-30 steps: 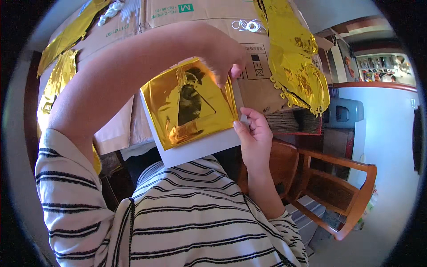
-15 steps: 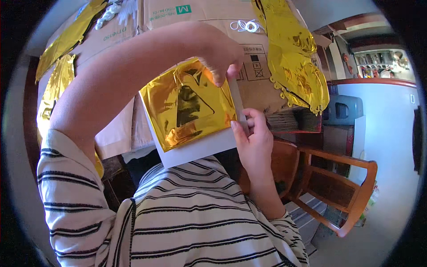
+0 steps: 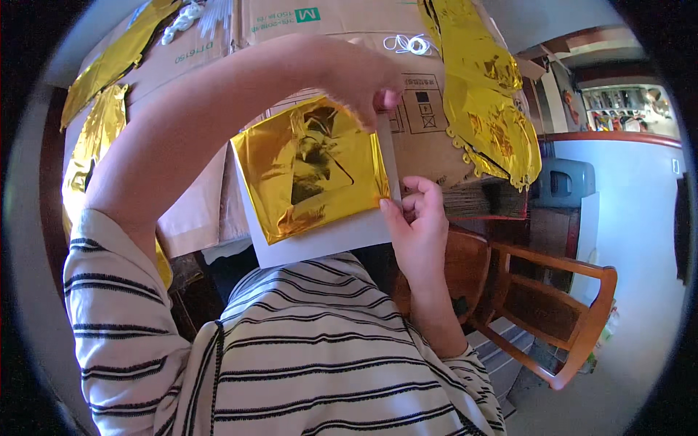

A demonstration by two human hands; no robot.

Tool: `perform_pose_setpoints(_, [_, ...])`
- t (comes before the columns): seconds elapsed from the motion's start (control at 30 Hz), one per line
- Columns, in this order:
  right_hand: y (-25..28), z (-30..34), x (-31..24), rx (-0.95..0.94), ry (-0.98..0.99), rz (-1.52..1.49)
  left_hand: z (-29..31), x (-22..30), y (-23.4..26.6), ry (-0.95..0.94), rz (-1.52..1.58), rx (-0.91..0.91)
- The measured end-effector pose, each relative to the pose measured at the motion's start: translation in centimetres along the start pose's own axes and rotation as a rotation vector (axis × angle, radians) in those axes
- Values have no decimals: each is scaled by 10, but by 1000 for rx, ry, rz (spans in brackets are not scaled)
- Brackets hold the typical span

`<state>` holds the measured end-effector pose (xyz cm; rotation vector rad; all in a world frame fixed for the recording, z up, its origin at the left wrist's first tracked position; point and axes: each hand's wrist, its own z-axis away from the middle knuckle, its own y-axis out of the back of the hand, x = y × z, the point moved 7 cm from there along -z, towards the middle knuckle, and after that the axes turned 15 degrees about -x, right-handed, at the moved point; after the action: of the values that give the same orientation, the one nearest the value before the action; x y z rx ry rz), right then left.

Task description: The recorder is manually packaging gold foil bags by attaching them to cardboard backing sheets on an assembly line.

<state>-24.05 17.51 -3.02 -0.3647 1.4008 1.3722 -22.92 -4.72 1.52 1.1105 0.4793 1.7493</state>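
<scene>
Foil [image 3: 273,178], gold and folded into a rough square, lay on a white card [image 3: 320,243] between cardboard [image 3: 425,154] and the person's striped shirt [image 3: 313,356]. The right hand [image 3: 422,225] was pinching the card's right edge, its thumb resting on the foil's lower right corner and its other fingers curled. The left hand [image 3: 356,81] arched across the top, fingers bent down at the foil's upper right corner; from where I stood, I couldn't tell whether it was grasping anything. Beyond that hand sat a coil of white string [image 3: 411,45], with a longer gold sheet [image 3: 483,102] to its right. A wooden chair [image 3: 605,291] stood nearby.
</scene>
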Motion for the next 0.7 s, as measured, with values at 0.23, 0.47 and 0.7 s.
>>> perform_pose_setpoints(0.23, [-6, 1, 13, 7, 21, -392, 116, 23, -39, 129, -62, 725])
perform_pose_setpoints(0.47, [-23, 3, 12, -113, -18, -720, 201, 46, -158, 331, 329, 1166])
perform_pose_setpoints(0.7, [-22, 26, 16, -272, -78, -871, 211, 61, -276, 196, 1666, 1106])
